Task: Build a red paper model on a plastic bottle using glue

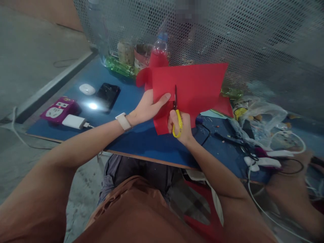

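A sheet of red paper (199, 81) is held up above the blue table, a slit running into it from its lower edge. My left hand (152, 104) grips the sheet at its left side, thumb on the near face and the other fingers hidden behind. In my right hand (186, 125) is a pair of scissors with yellow handles (178, 125), fingers through the loops. The dark blades lie against the paper near its middle, pointing away from me, and look nearly closed. A curled part of red paper (143, 77) sticks out beyond my left hand.
On the blue table (141, 148) lie a black phone (108, 96), a white case (87, 89), a purple power socket (58, 109) and a white charger (74, 121). Bottles, including a green one (120, 66), line the mesh panel. Plastic bags (260, 114) and cables crowd the right, beside another person's limb (293, 182).
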### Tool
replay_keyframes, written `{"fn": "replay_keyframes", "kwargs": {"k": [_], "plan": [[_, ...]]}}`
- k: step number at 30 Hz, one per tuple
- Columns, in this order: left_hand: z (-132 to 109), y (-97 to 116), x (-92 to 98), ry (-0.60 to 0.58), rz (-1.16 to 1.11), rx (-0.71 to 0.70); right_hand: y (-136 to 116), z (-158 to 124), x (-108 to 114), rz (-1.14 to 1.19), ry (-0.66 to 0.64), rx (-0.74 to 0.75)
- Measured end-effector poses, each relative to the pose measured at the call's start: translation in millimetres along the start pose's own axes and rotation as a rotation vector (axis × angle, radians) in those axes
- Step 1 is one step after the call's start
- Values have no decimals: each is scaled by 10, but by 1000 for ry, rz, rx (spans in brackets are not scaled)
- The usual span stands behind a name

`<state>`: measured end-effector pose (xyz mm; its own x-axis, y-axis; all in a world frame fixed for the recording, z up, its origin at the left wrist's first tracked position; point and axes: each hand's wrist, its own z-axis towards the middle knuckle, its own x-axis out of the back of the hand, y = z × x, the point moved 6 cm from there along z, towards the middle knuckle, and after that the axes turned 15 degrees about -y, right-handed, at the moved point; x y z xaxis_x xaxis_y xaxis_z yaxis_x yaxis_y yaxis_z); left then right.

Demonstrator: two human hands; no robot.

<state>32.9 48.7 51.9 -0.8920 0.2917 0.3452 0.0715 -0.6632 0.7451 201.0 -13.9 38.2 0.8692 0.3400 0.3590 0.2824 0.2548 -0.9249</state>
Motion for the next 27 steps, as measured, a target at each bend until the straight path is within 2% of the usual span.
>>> {"fn": "replay_keyframes", "kwargs": {"k": [16,21,27], "plan": [[-39,15,-33,-32,12,12,-15,-24,-8,18,33,13],[-45,52,-73,-74,98,-11,-28,-19,19,46,52,48],[-45,89,-59,-66,161,-17,-1,-21,15,44,53,21]]}}
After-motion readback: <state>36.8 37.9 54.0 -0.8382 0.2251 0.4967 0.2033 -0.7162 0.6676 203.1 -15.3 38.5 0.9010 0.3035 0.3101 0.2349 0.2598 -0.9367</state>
